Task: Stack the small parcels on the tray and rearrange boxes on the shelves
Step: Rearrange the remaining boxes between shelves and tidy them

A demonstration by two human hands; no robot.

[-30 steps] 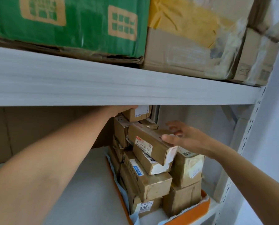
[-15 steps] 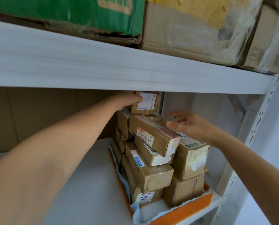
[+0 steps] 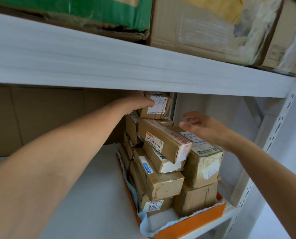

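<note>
An orange tray (image 3: 192, 225) lined with white foam sits on the lower shelf and carries a pile of several small brown parcels. My left hand (image 3: 137, 104) grips the topmost small parcel (image 3: 158, 107), which has a white label and sits just under the upper shelf. Below it a long parcel (image 3: 162, 140) with a red-edged label lies tilted across the pile. My right hand (image 3: 202, 126) hovers open above the right side of the pile, over a squarish parcel (image 3: 204, 163), fingers spread and touching nothing.
The upper shelf board (image 3: 126, 66) crosses the view close above the pile. On it stand a green carton (image 3: 92, 11) and taped brown boxes (image 3: 212, 28). A perforated shelf upright (image 3: 271, 144) runs down the right. Bare shelf surface (image 3: 83, 195) lies left of the tray.
The view has shifted so the top parcel shows more fully under the shelf edge. My left hand still holds it; my right hand has lifted slightly off the long parcel.
</note>
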